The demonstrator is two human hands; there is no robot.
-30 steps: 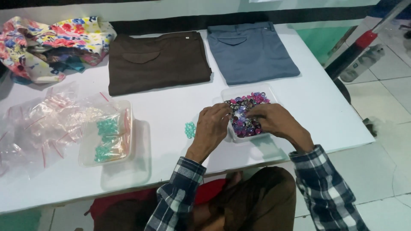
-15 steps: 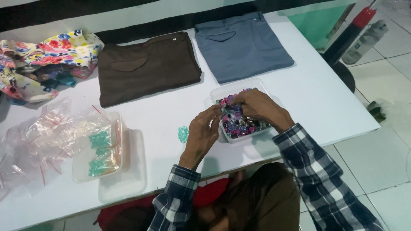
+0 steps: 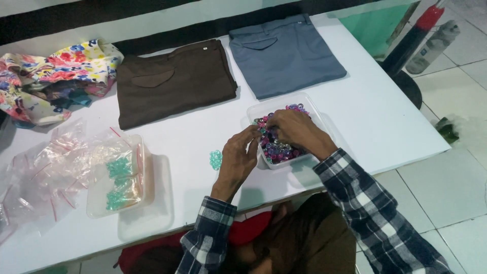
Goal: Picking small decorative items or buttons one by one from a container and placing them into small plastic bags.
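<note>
Both hands meet over the clear tub (image 3: 309, 109) of pink and purple beads (image 3: 276, 147) on the white desk (image 3: 385, 116), the right hand (image 3: 297, 129) curled with fingertips among them, the left hand (image 3: 238, 157) pinched at its rim, its hold unclear, teal beads (image 3: 216, 159) just left

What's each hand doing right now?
Left hand: fingers pinched at the bead tub's edge; contents can't be told.
Right hand: in the beads, grip unclear.

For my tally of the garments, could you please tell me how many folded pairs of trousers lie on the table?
2. The brown trousers lie at the far middle of the white table; the grey-blue trousers lie just right of them. The floral cloth heap at far left might hide more.
</note>
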